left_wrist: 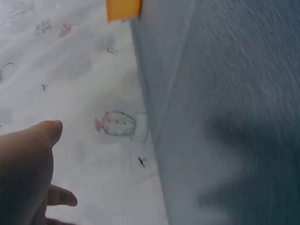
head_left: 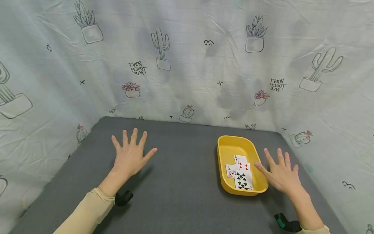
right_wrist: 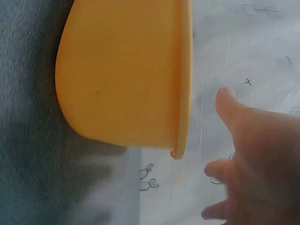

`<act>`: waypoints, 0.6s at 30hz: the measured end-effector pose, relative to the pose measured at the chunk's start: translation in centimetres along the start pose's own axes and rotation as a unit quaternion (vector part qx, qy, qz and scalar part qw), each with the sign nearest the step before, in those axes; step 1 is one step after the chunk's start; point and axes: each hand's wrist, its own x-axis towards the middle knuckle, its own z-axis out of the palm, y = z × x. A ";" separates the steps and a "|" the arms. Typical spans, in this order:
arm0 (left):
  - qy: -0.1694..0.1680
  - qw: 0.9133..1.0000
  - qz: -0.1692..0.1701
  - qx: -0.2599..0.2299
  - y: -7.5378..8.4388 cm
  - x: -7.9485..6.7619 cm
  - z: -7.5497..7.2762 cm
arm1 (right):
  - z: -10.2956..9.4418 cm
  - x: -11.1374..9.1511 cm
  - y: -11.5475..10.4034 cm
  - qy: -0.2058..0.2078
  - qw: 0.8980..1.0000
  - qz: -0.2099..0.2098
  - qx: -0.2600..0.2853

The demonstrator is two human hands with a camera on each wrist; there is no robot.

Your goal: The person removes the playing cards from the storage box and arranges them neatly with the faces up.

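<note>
A yellow plastic tray sits on the right part of the grey table, with several playing cards lying face up inside. A club card overlaps a diamond card, an ace and a three. My right hand, fingers spread and holding nothing, hovers at the tray's right side, its thumb overlapping the rim in the head view. Over the left half of the table my left hand is raised with its fingers fanned out, also holding nothing. The right wrist view shows the tray's outer wall beside the thumb.
The grey tabletop stretches between the hands. A pale curtain printed with cacti and potted plants surrounds its back and sides. Each wrist carries a dark camera mount, such as the left one.
</note>
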 end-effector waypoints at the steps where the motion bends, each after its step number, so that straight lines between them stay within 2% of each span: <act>1: -0.002 1.000 0.005 -0.020 0.3 0.0 0.0 | -0.2 0.0 -0.1 -0.006 1.000 -0.002 0.014; 4: -0.009 0.994 0.025 -0.104 2.1 0.0 0.1 | -0.6 -0.3 -0.4 -0.003 0.998 -0.013 0.068; 7: -0.022 0.979 0.034 -0.199 5.0 0.2 0.4 | -0.5 -0.3 -0.2 0.010 0.993 -0.018 0.115; 9: -0.031 0.969 0.034 -0.244 7.1 0.5 0.6 | -0.3 -0.1 0.0 0.017 0.990 -0.018 0.136; 15: -0.049 0.944 0.063 -0.321 12.8 1.2 1.3 | 0.9 0.7 0.5 -0.005 0.983 -0.005 0.186; 17: -0.062 0.931 0.082 -0.351 14.5 1.5 1.6 | 1.2 0.7 0.4 -0.013 0.979 -0.001 0.203; 18: -0.072 0.922 0.090 -0.371 15.3 1.6 1.7 | 1.2 0.7 0.4 -0.017 0.976 0.001 0.216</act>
